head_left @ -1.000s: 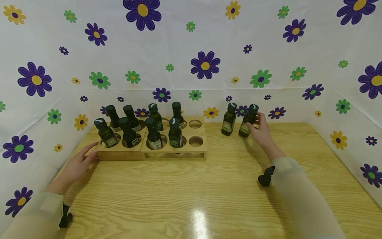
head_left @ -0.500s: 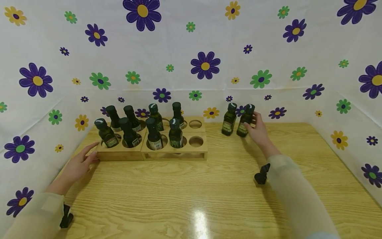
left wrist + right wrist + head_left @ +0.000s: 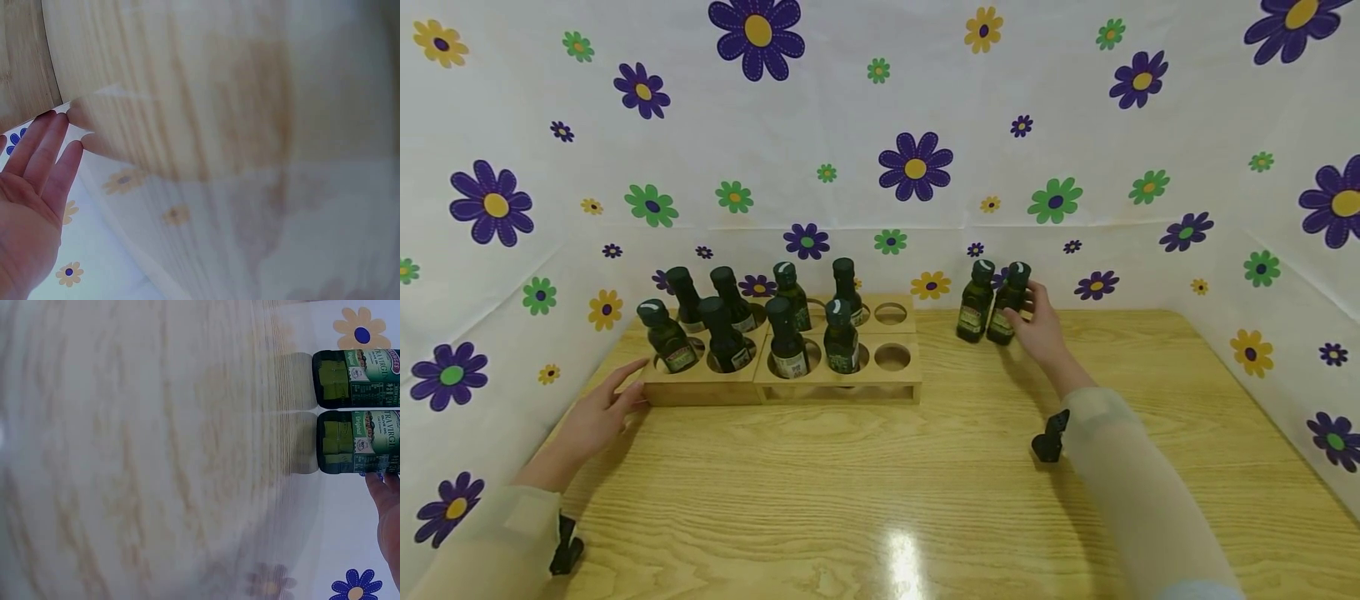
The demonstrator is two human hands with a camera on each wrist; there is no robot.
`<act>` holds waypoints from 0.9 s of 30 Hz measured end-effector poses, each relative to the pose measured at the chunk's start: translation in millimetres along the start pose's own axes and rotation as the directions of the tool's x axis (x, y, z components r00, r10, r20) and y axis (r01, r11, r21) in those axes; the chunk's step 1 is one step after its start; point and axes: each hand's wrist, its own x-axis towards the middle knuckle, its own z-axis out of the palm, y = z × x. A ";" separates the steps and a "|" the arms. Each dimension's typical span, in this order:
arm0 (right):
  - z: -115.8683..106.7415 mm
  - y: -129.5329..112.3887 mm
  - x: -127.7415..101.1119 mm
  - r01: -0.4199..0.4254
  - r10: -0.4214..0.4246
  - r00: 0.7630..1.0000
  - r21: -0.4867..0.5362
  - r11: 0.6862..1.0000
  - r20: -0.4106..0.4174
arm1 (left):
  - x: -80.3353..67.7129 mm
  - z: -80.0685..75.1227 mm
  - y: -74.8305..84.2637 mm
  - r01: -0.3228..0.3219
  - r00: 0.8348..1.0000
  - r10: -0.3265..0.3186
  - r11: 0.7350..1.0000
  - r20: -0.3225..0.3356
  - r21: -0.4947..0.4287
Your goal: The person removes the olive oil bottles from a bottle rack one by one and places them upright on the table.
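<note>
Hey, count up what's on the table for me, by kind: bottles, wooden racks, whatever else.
Dark bottles in the wooden racks: 8
Dark bottles loose on the table: 2, with the right hand on the nearer-right one, beside the other
Wooden racks: 2, the left hand at the left one's end
Total: 12
</note>
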 end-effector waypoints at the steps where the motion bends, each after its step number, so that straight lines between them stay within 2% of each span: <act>1: 0.0 -0.2 0.1 0.001 -0.001 1.000 0.000 1.000 0.000 | 0.0 -0.1 0.0 0.002 1.000 -0.002 1.000 0.000 0.001; 10: -7.4 -2.4 -5.9 0.050 -0.049 0.999 -0.007 0.999 0.004 | -0.5 -0.3 -2.1 -0.008 1.000 0.008 0.999 0.000 -0.031; 17: -17.7 -7.0 -16.7 0.155 -0.155 0.988 -0.003 0.988 -0.022 | -0.1 0.5 -5.0 -0.003 1.000 0.003 0.999 0.002 -0.038; 27: -19.8 -28.7 -38.6 0.239 -0.238 0.969 0.005 0.971 -0.066 | 1.0 0.2 -3.4 -0.010 1.000 0.009 1.000 -0.005 -0.012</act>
